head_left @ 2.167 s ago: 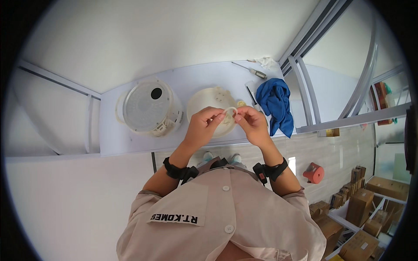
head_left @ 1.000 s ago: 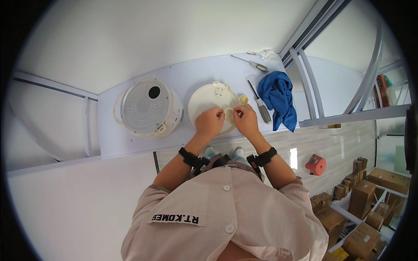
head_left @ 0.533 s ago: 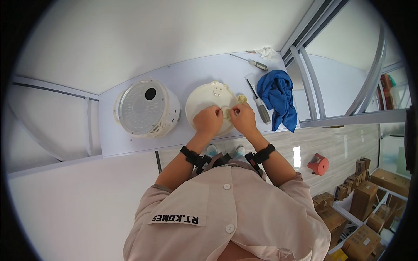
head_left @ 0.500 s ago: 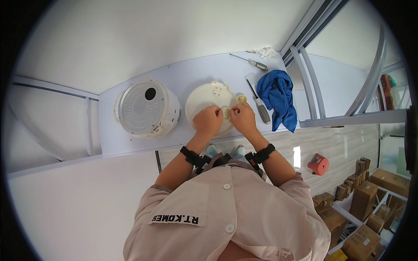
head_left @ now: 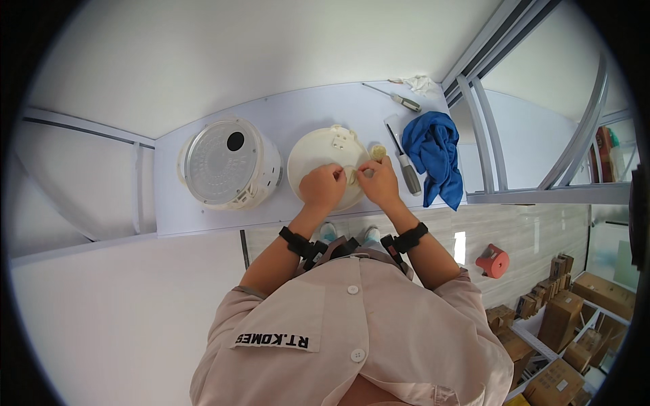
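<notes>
On the white table in front of me lies a cream round lid, with a hinge-like bracket at its far edge. A small cream round part sits over the lid between my hands. My left hand is closed in a pinch at that part's left edge. From the other side, my right hand pinches at its right edge; the fingertips partly hide it. Just beyond my right hand stands a small yellowish round cap, apart from the lid.
A white rice-cooker-like body with a metal base lies at left. To the right are a thick-handled screwdriver, a thinner screwdriver, a blue cloth and crumpled white tissue. A red stool and cardboard boxes stand on the floor.
The view has shifted slightly. Both hands keep their pinch at the small round part, with only slight finger movement; the objects on the table stay in place.
</notes>
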Motion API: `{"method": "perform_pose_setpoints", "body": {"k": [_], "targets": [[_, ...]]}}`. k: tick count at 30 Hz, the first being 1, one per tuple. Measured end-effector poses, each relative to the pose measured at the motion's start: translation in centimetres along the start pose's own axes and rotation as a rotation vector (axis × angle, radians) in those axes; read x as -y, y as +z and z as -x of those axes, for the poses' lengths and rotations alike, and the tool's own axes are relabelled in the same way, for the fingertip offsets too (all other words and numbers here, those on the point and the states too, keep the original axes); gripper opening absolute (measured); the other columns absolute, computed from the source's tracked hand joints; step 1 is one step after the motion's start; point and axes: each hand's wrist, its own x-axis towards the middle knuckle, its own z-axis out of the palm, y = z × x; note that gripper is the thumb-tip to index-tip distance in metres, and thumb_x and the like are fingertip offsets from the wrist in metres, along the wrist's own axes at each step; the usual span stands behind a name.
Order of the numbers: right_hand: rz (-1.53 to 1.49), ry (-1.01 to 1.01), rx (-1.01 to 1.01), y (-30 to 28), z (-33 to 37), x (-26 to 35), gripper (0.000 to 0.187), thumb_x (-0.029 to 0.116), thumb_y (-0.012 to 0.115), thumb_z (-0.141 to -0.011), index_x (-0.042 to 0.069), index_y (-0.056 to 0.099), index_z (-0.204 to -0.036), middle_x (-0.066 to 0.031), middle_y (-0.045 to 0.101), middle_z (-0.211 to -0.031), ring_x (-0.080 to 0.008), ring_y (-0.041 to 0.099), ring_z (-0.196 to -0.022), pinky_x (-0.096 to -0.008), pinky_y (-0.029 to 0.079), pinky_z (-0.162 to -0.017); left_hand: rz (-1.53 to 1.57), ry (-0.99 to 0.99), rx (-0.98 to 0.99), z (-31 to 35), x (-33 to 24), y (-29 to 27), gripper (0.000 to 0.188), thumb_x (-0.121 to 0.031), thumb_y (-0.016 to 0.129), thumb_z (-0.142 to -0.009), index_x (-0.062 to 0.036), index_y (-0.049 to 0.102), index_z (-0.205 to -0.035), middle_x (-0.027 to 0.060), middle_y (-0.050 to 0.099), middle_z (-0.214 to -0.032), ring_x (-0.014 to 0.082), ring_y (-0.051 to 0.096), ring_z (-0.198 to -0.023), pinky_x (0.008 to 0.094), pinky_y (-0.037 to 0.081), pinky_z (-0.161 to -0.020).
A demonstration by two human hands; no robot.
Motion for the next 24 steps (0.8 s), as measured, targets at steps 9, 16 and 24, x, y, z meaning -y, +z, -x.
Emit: {"method": "perform_pose_setpoints", "body": {"k": [9,16,24], "targets": [[-0.06,0.037,0.042,0.5,-0.2,-0.5,0.015,0.027,0.086,-0.09,0.015,0.085,-0.1,-0.0163,0.073,-0.113,-0.0383,0.074,-0.103,-0.0472,0.06,-0.088,0.002,0.138,-0.131,0.2,0.5,0.3,0.012,-0.025,0.079,-0.093,-0.016,0.087,-0.096,0.0053,0.08,-0.093,0.0332,0.076,-0.08,0.0452,0.058,-0.07],[-0.063,0.067,0.044,1.0,-0.4,-0.6,0.026,0.031,0.089,-0.089,0.008,0.084,-0.099,-0.0123,0.078,-0.097,-0.0271,0.072,-0.084,-0.0389,0.057,-0.076,0.023,0.208,-0.105,-0.1,1.6,0.2,0.012,-0.022,0.08,-0.093,-0.0124,0.086,-0.096,0.0089,0.079,-0.092,0.0344,0.076,-0.083,0.0466,0.058,-0.073],[-0.121,0.172,0.137,0.4,-0.6,0.1,0.029,0.034,0.09,-0.088,0.007,0.086,-0.099,-0.0115,0.078,-0.089,-0.0233,0.071,-0.081,-0.0374,0.056,-0.075,0.085,0.219,-0.111,0.0,1.8,0.2,0.01,-0.021,0.082,-0.093,-0.0122,0.086,-0.097,0.0092,0.078,-0.091,0.0336,0.076,-0.083,0.0465,0.058,-0.073]]}}
